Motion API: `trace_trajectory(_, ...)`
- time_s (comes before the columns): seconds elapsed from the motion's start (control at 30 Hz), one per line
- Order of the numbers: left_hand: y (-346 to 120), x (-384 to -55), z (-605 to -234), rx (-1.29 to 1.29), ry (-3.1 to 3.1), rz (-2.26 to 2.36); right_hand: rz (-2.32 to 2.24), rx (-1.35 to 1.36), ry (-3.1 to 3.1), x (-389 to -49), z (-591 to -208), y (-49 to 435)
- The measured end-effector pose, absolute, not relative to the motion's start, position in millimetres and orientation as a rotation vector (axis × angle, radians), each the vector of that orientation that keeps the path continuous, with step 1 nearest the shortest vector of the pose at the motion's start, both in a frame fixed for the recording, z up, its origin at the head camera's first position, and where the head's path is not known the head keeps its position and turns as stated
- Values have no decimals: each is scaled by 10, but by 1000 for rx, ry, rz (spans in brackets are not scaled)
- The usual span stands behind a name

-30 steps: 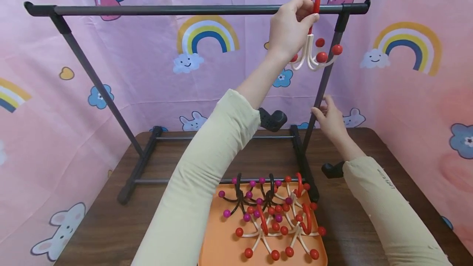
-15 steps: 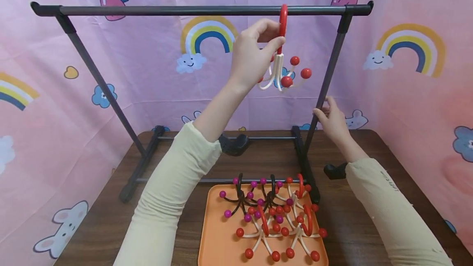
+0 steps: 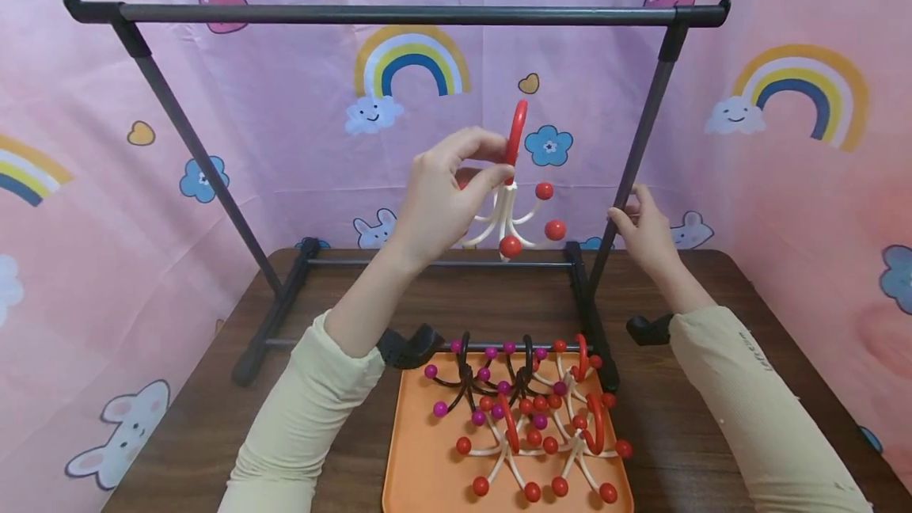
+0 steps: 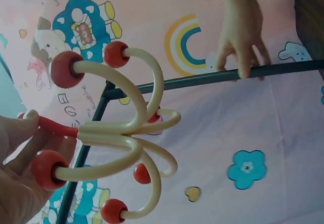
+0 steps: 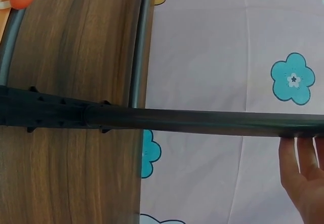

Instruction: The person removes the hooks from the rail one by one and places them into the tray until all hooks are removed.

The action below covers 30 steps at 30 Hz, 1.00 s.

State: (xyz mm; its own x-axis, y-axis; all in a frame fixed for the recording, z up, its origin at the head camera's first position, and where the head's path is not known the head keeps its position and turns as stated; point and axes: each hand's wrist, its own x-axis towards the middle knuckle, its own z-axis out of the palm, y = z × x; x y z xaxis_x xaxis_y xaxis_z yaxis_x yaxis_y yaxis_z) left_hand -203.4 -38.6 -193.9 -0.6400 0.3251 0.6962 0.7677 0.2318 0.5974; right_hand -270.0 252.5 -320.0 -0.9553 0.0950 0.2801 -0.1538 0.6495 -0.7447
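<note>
My left hand (image 3: pixel 435 200) pinches the red hook end of a white multi-arm hanger (image 3: pixel 507 208) with red ball tips, held upright below the rack's top bar. In the left wrist view its curved arms (image 4: pixel 136 92) spread away from the fingers. My right hand (image 3: pixel 648 236) holds the right post (image 3: pixel 644 133) of a dark garment rack, thumb in front and fingers reaching behind. From the right wrist view, its fingertips (image 5: pixel 288 155) meet the post. Below, an orange tray (image 3: pixel 420 473) carries several more hangers, some white with red balls (image 3: pixel 506 454), others black with magenta balls (image 3: pixel 466 382).
The rack's top bar (image 3: pixel 399 15) spans the view, with nothing hanging from it. Its feet (image 3: pixel 278 315) and low crossbars stand on a brown wooden table (image 3: pixel 192 418). A printed pink and lilac cloth (image 3: pixel 299 101) hangs behind and at both sides.
My left hand has brought the hanger off the right end of the top bar, moving left and down. My right hand stays on the post.
</note>
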Motion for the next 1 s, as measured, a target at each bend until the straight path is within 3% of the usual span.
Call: trace_trajectory(1.0,-1170,-1311,-3170,-1066,-2137,-1327,1160,88,-2548,-2705,-3201,2519)
